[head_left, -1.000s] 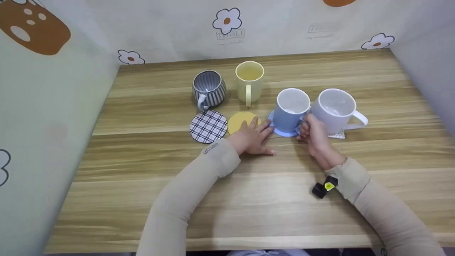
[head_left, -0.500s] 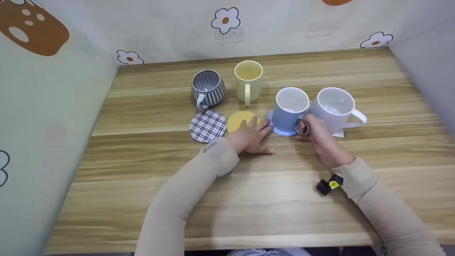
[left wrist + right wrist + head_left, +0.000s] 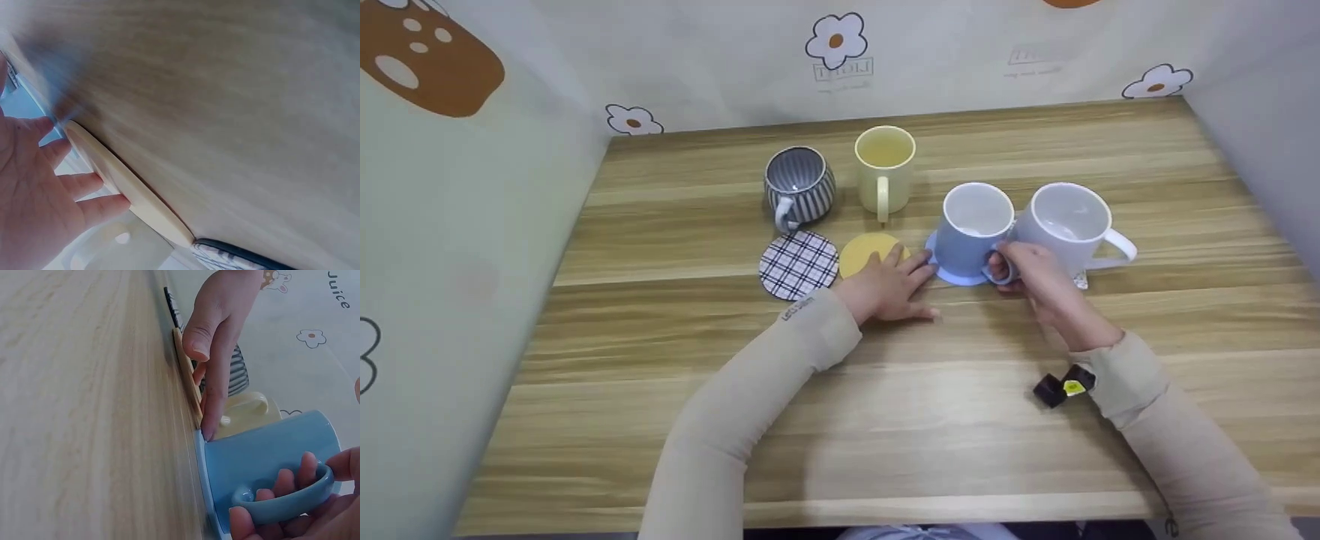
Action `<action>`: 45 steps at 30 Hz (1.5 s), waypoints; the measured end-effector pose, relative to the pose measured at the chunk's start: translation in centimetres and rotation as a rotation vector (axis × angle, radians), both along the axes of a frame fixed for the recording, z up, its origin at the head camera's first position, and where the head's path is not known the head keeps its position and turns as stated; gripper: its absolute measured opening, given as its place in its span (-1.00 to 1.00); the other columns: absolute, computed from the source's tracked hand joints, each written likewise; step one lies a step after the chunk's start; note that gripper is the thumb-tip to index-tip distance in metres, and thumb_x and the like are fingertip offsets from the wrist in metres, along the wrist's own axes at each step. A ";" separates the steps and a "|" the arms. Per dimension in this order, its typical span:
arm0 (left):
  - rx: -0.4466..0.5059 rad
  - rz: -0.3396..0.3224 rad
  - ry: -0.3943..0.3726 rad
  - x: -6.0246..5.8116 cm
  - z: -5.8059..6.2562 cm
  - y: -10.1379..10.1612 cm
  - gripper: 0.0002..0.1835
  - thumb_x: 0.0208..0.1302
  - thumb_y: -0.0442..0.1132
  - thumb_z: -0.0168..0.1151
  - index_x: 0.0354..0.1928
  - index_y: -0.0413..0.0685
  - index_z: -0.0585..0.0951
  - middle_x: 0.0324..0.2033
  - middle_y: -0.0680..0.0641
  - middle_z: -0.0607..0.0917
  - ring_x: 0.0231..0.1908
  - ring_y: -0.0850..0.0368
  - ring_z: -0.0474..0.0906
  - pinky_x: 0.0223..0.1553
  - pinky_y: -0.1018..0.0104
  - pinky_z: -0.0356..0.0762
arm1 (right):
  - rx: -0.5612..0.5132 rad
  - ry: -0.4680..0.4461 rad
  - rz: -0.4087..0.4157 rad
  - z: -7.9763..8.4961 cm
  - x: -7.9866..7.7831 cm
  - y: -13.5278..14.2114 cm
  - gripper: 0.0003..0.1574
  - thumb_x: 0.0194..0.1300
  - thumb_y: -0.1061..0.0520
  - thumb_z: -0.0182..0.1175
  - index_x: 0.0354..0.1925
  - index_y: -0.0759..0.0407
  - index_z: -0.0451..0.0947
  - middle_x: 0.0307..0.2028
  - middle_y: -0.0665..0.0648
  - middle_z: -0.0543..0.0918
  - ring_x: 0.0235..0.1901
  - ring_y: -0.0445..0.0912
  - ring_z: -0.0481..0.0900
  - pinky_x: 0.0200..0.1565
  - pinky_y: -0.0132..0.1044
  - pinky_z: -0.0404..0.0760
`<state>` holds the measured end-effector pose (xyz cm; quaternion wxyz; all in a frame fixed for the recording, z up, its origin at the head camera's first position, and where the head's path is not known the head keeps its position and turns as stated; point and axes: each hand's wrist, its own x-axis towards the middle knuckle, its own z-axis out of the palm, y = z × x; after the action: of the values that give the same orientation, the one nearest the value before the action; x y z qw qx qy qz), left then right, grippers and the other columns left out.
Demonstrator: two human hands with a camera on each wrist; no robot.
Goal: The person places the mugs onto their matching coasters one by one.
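My right hand [image 3: 1039,277] grips the handle of a blue mug [image 3: 966,247], its fingers curled through the loop in the right wrist view. The mug stands upright on a round blue coaster [image 3: 960,282]. My left hand [image 3: 889,289] lies with straight, spread fingers over part of a round yellow coaster [image 3: 861,253]. One of its fingertips touches the blue coaster's edge by the mug's base, as the right wrist view shows. In the left wrist view, the fingers [image 3: 107,208] meet the rim of the yellow coaster [image 3: 126,183].
A white mug [image 3: 1069,236] stands right of the blue one, on a patterned coaster [image 3: 1081,280] that is mostly hidden. Behind are a yellow mug [image 3: 885,180] and a striped grey mug [image 3: 802,187]. A plaid coaster [image 3: 799,266] lies at left on the wooden table [image 3: 915,435].
My right wrist has swung slightly to the right while the hand keeps its grip on the mug's handle. The left hand, mugs and coasters look unmoved.
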<state>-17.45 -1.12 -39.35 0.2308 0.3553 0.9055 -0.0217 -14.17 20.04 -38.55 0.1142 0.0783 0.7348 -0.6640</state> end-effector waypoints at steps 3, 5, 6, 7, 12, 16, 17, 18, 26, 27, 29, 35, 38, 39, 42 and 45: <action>0.026 -0.008 -0.005 -0.1 -0.1 -0.2 -0.18 0.25 0.34 -0.23 0.43 0.12 -0.08 0.44 0.00 -0.16 0.38 -0.22 -0.30 0.31 -0.17 -0.16 | 0.061 0.024 0.019 0.2 0.4 0.2 -0.66 0.35 0.07 -0.08 -0.51 0.02 0.51 -0.54 -0.12 0.54 -0.46 -0.28 0.46 -0.32 -0.38 0.46; 0.056 -0.001 -0.013 -0.3 -0.1 -0.4 -0.20 0.26 0.33 -0.23 0.43 0.11 -0.06 0.43 -0.01 -0.14 0.38 -0.22 -0.29 0.32 -0.16 -0.16 | 0.125 0.046 0.038 0.5 0.7 0.3 -0.69 0.36 0.05 -0.09 -0.42 0.10 0.52 -0.49 -0.12 0.53 -0.41 -0.28 0.45 -0.27 -0.36 0.47; 0.073 0.006 -0.018 -0.4 -0.1 -0.6 -0.21 0.27 0.32 -0.23 0.43 0.11 -0.05 0.43 -0.01 -0.12 0.38 -0.21 -0.28 0.32 -0.14 -0.16 | 0.163 0.056 0.053 0.7 0.8 0.4 -0.69 0.36 0.04 -0.10 -0.37 0.14 0.52 -0.46 -0.12 0.53 -0.38 -0.27 0.45 -0.25 -0.34 0.47; 0.093 0.012 -0.021 -0.6 0.0 -0.8 -0.22 0.28 0.31 -0.23 0.43 0.10 -0.03 0.43 -0.02 -0.10 0.38 -0.21 -0.26 0.32 -0.13 -0.15 | 0.195 0.064 0.069 0.9 1.0 0.4 -0.68 0.36 0.03 -0.10 -0.32 0.19 0.50 -0.44 -0.11 0.52 -0.35 -0.27 0.44 -0.22 -0.33 0.47; 0.197 0.054 -0.036 -1.5 0.1 -1.9 -0.28 0.33 0.23 -0.22 0.41 0.02 0.03 0.41 -0.08 0.00 0.37 -0.23 -0.16 0.34 -0.05 -0.12 | 0.301 0.088 0.128 1.8 1.5 0.7 -0.54 0.39 0.01 -0.14 -0.11 0.41 0.41 -0.33 -0.05 0.48 -0.26 -0.26 0.42 -0.14 -0.35 0.47; 0.266 0.082 -0.075 -1.9 0.3 -2.8 -0.30 0.36 0.20 -0.23 0.41 -0.02 0.05 0.40 -0.14 0.01 0.36 -0.24 -0.13 0.36 0.02 -0.14 | 0.342 0.094 0.143 2.2 1.6 1.0 -0.44 0.40 0.02 -0.15 0.07 0.50 0.32 -0.22 0.09 0.49 -0.26 -0.28 0.43 -0.16 -0.43 0.48; 0.275 0.089 -0.085 -1.9 0.4 -3.1 -0.30 0.36 0.20 -0.23 0.41 -0.03 0.04 0.40 -0.14 0.01 0.37 -0.24 -0.13 0.36 0.03 -0.16 | 0.350 0.098 0.145 2.2 1.6 1.0 -0.42 0.40 0.02 -0.15 0.10 0.50 0.30 -0.18 0.13 0.48 -0.25 -0.28 0.42 -0.17 -0.45 0.48; 0.279 0.095 -0.089 -2.0 0.4 -3.2 -0.30 0.36 0.20 -0.24 0.41 -0.03 0.04 0.40 -0.15 0.01 0.37 -0.23 -0.13 0.36 0.04 -0.16 | 0.356 0.103 0.146 2.3 1.6 1.1 -0.41 0.40 0.02 -0.15 0.12 0.51 0.28 -0.14 0.20 0.47 -0.24 -0.28 0.42 -0.17 -0.46 0.48; 0.326 0.147 -0.095 -2.4 1.1 -4.4 -0.32 0.38 0.16 -0.24 0.39 -0.09 0.09 0.38 -0.16 0.09 0.37 -0.12 -0.07 0.37 0.11 -0.15 | 0.422 0.202 0.124 3.1 2.2 1.2 -0.40 0.38 0.03 -0.10 0.19 0.45 0.26 0.08 0.38 0.43 -0.12 -0.28 0.40 -0.10 -0.55 0.39; 0.335 0.161 -0.097 -2.5 1.2 -4.6 -0.32 0.38 0.16 -0.23 0.39 -0.09 0.10 0.38 -0.15 0.10 0.37 -0.10 -0.06 0.37 0.11 -0.14 | 0.444 0.231 0.114 3.3 2.4 1.1 -0.42 0.38 0.04 -0.09 0.18 0.44 0.28 0.07 0.38 0.45 -0.09 -0.24 0.41 -0.08 -0.54 0.37; 0.351 0.186 -0.099 -2.6 1.4 -4.9 -0.33 0.38 0.16 -0.23 0.38 -0.09 0.11 0.37 -0.15 0.12 0.37 -0.06 -0.04 0.36 0.12 -0.12 | 0.489 0.295 0.092 3.6 2.6 0.8 -0.47 0.36 0.08 -0.05 0.15 0.43 0.32 0.04 0.37 0.47 -0.04 -0.13 0.43 -0.06 -0.52 0.35; 0.467 0.275 -0.175 -3.1 2.0 -5.5 -0.36 0.40 0.10 -0.22 0.35 -0.18 0.17 0.34 -0.19 0.20 0.35 -0.03 0.05 0.35 0.17 -0.04 | 0.576 0.494 0.028 4.1 3.2 -0.2 -0.62 0.29 0.22 0.01 0.01 0.43 0.45 -0.09 0.32 0.52 -0.10 0.04 0.49 -0.21 -0.71 0.35; 0.541 0.321 -0.200 -3.4 2.1 -5.8 -0.39 0.41 0.07 -0.22 0.33 -0.20 0.21 0.30 -0.19 0.27 0.33 -0.03 0.11 0.34 0.18 0.01 | 0.607 0.587 0.014 4.0 3.3 -0.8 -0.67 0.24 0.28 0.04 -0.04 0.42 0.49 -0.17 0.30 0.57 -0.16 0.00 0.51 -0.26 -0.72 0.34; 0.563 0.341 -0.199 -3.5 2.2 -5.8 -0.41 0.42 0.06 -0.22 0.32 -0.19 0.22 0.29 -0.19 0.30 0.31 -0.03 0.15 0.33 0.18 0.04 | 0.622 0.622 0.015 3.9 3.3 -1.1 -0.68 0.22 0.29 0.06 -0.06 0.42 0.50 -0.19 0.29 0.58 -0.18 0.00 0.52 -0.25 -0.67 0.36; 0.632 0.422 -0.190 -3.8 2.3 -6.0 -0.44 0.41 0.07 -0.21 0.29 -0.14 0.29 0.24 -0.16 0.38 0.26 -0.02 0.25 0.29 0.18 0.14 | 0.659 0.722 0.049 3.6 3.4 -1.8 -0.72 0.19 0.33 0.09 -0.11 0.40 0.52 -0.24 0.28 0.61 -0.19 0.01 0.54 -0.16 -0.44 0.43; 0.706 0.508 -0.188 -3.9 2.4 -5.9 -0.46 0.40 0.07 -0.17 0.25 -0.12 0.34 0.18 -0.14 0.46 0.20 -0.01 0.34 0.23 0.19 0.24 | 0.679 0.784 0.112 3.4 3.5 -2.7 -0.73 0.17 0.33 0.12 -0.12 0.39 0.54 -0.22 0.27 0.61 -0.17 0.04 0.54 -0.08 -0.19 0.46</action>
<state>-21.39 -7.02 -36.93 0.1745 0.1791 0.8911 0.3787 -10.69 17.38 -35.17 -0.1658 -0.1831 0.8994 -0.3608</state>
